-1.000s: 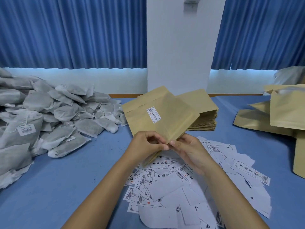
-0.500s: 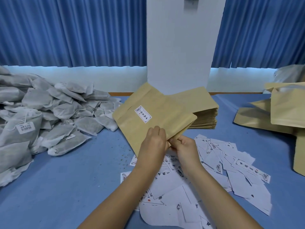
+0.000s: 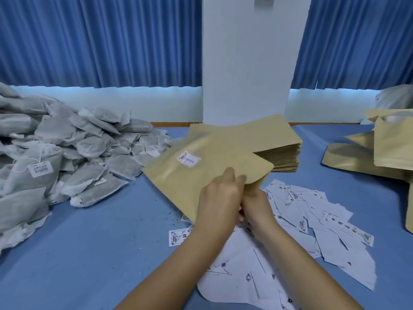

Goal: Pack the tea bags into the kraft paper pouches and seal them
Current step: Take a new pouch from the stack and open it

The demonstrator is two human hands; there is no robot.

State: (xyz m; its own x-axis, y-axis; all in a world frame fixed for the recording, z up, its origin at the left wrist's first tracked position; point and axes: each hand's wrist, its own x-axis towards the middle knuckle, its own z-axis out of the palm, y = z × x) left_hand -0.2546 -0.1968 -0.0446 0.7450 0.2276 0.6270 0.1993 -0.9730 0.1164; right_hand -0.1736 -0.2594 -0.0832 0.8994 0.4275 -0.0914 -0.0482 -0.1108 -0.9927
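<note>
A flat kraft paper pouch [image 3: 201, 166] with a small white label hangs tilted over the middle of the blue table. My left hand [image 3: 220, 198] grips its near edge from on top. My right hand [image 3: 257, 206] holds the same edge from below, partly hidden under the pouch and behind my left hand. A big heap of grey tea bags [image 3: 67, 151] lies on the left of the table, apart from both hands.
A stack of empty kraft pouches [image 3: 277, 142] sits just behind the held pouch. More kraft pouches [image 3: 388, 151] lie at the right edge. Loose white printed labels [image 3: 312, 222] are scattered under and right of my hands. A white pillar and blue curtains stand behind the table.
The pouch has swung left and tipped flatter. My left hand has slid over its near edge, and my right hand has gone underneath it.
</note>
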